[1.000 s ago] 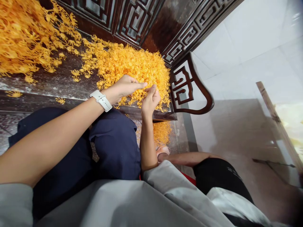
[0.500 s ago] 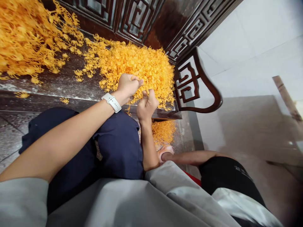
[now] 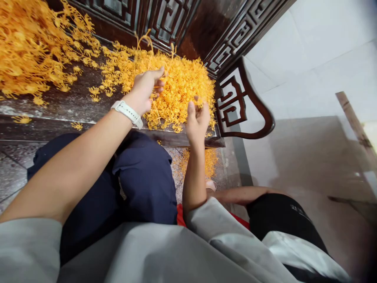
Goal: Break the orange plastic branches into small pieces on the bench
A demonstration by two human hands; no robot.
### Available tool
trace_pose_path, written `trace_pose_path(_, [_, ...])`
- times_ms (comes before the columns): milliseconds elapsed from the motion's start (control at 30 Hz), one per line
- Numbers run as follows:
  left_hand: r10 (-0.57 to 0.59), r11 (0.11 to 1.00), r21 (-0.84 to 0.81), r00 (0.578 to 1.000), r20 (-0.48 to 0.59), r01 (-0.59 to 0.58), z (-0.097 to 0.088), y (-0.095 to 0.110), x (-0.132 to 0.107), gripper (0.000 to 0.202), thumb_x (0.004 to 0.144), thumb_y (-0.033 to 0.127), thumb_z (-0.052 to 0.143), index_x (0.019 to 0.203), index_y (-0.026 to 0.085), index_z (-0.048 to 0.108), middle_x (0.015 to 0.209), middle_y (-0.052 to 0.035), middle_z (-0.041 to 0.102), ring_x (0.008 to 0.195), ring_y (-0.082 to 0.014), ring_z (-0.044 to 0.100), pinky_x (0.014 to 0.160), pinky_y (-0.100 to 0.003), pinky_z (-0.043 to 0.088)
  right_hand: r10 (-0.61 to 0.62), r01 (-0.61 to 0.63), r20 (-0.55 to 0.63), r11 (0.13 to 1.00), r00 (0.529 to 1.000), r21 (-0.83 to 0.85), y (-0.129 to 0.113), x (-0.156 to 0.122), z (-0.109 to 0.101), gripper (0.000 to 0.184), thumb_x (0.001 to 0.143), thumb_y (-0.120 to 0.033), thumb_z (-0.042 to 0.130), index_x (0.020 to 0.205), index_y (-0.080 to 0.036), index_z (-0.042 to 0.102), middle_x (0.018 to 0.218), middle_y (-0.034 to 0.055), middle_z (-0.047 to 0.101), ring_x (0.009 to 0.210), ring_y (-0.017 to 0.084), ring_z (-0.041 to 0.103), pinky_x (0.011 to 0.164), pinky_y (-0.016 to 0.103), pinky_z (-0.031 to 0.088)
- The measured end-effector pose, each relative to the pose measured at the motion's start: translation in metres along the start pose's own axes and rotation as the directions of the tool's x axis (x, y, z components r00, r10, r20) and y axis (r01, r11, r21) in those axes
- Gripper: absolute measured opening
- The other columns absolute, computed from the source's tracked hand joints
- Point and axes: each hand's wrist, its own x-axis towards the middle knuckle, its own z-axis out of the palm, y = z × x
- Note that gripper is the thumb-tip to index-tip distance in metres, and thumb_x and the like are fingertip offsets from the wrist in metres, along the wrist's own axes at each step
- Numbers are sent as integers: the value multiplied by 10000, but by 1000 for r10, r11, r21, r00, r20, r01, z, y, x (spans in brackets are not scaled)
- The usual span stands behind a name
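Note:
My left hand (image 3: 147, 88), with a white watch band on the wrist, is over the pile's near left part. Its fingers curl round a thin, branched orange plastic stem (image 3: 151, 51), whose ends stick up beyond the hand and trail below it. To the right, my right hand (image 3: 198, 120) is raised at the pile's near right edge, thumb and fingers closed round a small orange plastic flower piece (image 3: 200, 102), partly hidden. Beneath and behind both hands lies a heap of small, many-pronged orange flower pieces (image 3: 188, 78) on the dark wooden bench (image 3: 97, 114).
A bigger heap of stemmed orange pieces (image 3: 26, 51) covers the bench's left end. The carved backrest (image 3: 173, 23) and curved armrest (image 3: 259, 118) bound it. More orange pieces (image 3: 210, 161) lie below. Another person's leg (image 3: 235, 195) is at the right.
My hands have moved apart: the left up and leftward, the right rightward. The branched stem now stands out above my left hand, and a small piece shows at my right fingertips.

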Motion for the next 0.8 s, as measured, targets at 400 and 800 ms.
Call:
trace_pose_path(400, [4,994,-109,967,256,24,10,13,-42,330,1022,516,682,908,208,650,1151,-88,804,1224,-280,713,914,-370,567,-59,53,75,996,995,75,-7,13,21,422,1011,-637,634,1032,-217,673,888,42,671,707,148,565,681,326,460])
trace_pose_path(800, [66,991,-128,968,244,-35,11,12,-31,243,980,168,627,747,195,567,869,-48,728,961,-167,731,909,-298,528,-4,-50,110,873,994,486,-13,-6,58,378,1015,-628,617,941,-265,538,805,-14,443,639,122,433,600,284,438])
